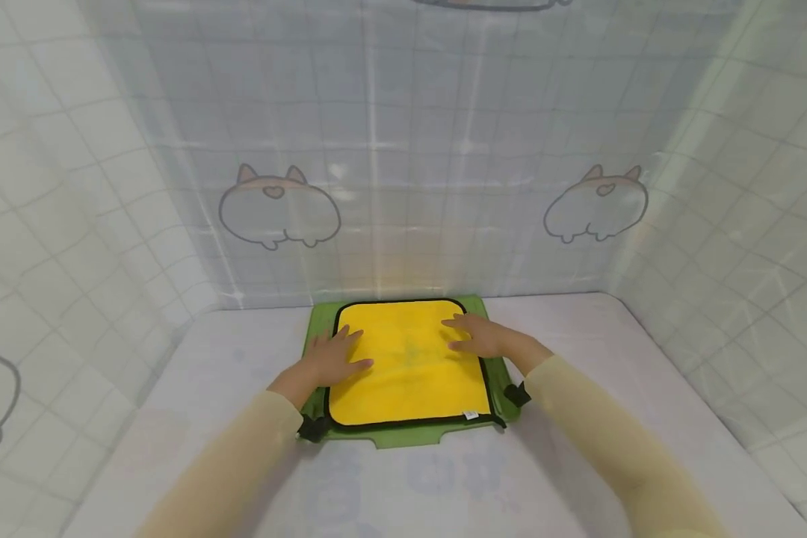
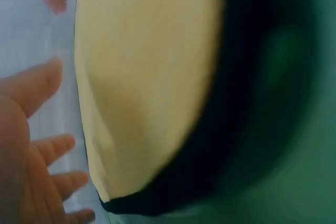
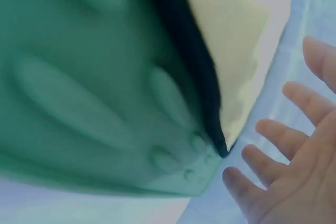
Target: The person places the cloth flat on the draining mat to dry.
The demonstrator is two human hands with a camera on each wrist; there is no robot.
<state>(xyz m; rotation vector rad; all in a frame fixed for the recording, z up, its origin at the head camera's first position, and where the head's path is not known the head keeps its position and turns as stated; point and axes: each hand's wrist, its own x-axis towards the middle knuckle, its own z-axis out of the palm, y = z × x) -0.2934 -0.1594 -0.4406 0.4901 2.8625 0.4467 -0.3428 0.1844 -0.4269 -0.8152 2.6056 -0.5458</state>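
Observation:
A yellow cloth (image 1: pixel 406 373) with black edging lies flat over a green tray-like board (image 1: pixel 406 436). At its front right corner are a small white label (image 1: pixel 470 415) and a short black loop. My left hand (image 1: pixel 332 360) is above the cloth's left edge, fingers spread and holding nothing. Over the right edge is my right hand (image 1: pixel 487 338), its fingers also apart and relaxed. Both wrist views show the left fingers (image 2: pixel 65 184) and right fingers (image 3: pixel 283 137) seemingly raised off the cloth. Raised oval bumps (image 3: pixel 68 98) mark the green board in the right wrist view.
The board rests on a pale table (image 1: pixel 242 351). Behind it rises a white gridded curtain (image 1: pixel 437 164) with cartoon animal drawings, and similar sheets hang at left and right. Black straps (image 1: pixel 314 428) are at both wrists.

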